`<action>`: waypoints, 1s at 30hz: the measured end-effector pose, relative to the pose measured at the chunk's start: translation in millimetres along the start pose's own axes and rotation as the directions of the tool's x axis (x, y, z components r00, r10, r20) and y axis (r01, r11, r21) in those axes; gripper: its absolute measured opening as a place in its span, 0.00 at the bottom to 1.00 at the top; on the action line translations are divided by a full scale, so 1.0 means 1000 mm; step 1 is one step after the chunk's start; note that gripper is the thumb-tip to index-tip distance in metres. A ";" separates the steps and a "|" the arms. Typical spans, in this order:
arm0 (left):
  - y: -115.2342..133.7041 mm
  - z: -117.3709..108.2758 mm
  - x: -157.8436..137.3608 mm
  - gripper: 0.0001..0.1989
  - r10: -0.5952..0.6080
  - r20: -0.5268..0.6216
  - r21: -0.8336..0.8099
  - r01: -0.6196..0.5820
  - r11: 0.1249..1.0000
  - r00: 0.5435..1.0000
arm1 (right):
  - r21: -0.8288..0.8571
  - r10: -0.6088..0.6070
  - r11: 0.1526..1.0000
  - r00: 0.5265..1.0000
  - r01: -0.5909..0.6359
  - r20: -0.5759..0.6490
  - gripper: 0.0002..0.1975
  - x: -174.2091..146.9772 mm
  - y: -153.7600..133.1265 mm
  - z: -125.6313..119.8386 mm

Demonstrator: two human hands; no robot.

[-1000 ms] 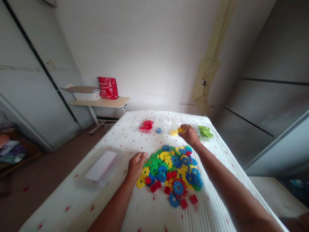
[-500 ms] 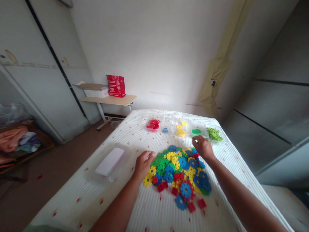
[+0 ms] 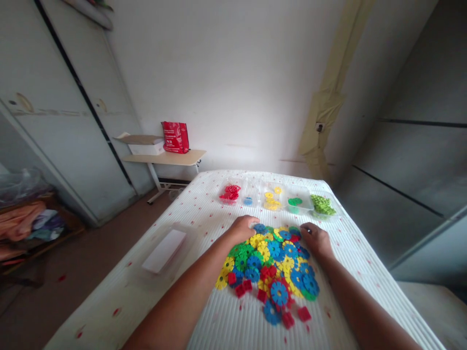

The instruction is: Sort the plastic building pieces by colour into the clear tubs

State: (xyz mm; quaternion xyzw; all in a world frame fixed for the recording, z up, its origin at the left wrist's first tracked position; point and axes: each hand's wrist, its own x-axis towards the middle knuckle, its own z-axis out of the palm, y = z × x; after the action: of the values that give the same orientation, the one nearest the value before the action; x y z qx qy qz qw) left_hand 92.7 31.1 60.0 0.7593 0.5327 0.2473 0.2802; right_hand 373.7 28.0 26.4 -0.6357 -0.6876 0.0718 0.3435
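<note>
A heap of flower-shaped plastic discs (image 3: 274, 249) in blue, yellow and green lies on the table, with red square pieces (image 3: 288, 320) at its near side. My left hand (image 3: 243, 228) is at the heap's far left edge, thumb and fingers apart beside a blue disc (image 3: 259, 228). At the far right edge is my right hand (image 3: 318, 239), fingers curled in next to a green disc (image 3: 295, 231); whether anything is in them is hidden. Beyond the heap, clear containers hold red pieces (image 3: 230, 192), blue discs (image 3: 248, 201), yellow discs (image 3: 272, 201), green discs (image 3: 295, 201) and light-green pieces (image 3: 323, 204).
A clear tray (image 3: 190, 239) with a white slab (image 3: 165, 251) sits left on the ribbed tablecloth (image 3: 160, 296). Behind, a small side table (image 3: 182, 158) bears a red bag (image 3: 175, 137) and a white box (image 3: 146, 148). Cabinets stand on both sides.
My right hand has come back from near the green discs' container to the heap's right edge. My left hand has moved forward and right along the heap. The view has shifted slightly.
</note>
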 end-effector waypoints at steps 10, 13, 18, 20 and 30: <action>-0.006 0.006 0.041 0.32 0.040 0.311 0.231 -0.116 0.966 0.950 | -0.044 -0.018 0.999 1.000 0.018 0.018 0.14 -0.001 0.006 0.006; -0.002 0.006 0.043 0.30 0.066 0.348 0.329 -0.188 0.925 0.935 | -0.058 -0.024 0.998 1.000 0.024 0.012 0.13 -0.001 0.007 0.007; 0.001 0.007 0.049 0.28 0.018 0.352 0.329 -0.142 0.934 0.936 | -0.060 -0.042 0.997 0.999 0.042 0.004 0.13 -0.001 0.004 0.006; 0.001 0.007 0.051 0.27 0.000 0.351 0.313 -0.118 0.942 0.936 | -0.058 -0.049 0.997 0.999 0.049 -0.006 0.13 -0.002 0.003 0.005; -0.012 0.002 0.045 0.22 -0.061 0.274 0.052 0.049 0.997 0.960 | -0.053 -0.055 0.997 0.998 0.054 -0.025 0.12 -0.002 0.001 0.004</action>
State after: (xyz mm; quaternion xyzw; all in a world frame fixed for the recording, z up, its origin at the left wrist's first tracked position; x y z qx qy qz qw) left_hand 100.2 76.7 54.2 0.7773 0.5148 0.1194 0.3414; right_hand 372.4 27.1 22.3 -0.6263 -0.7018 0.0361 0.3375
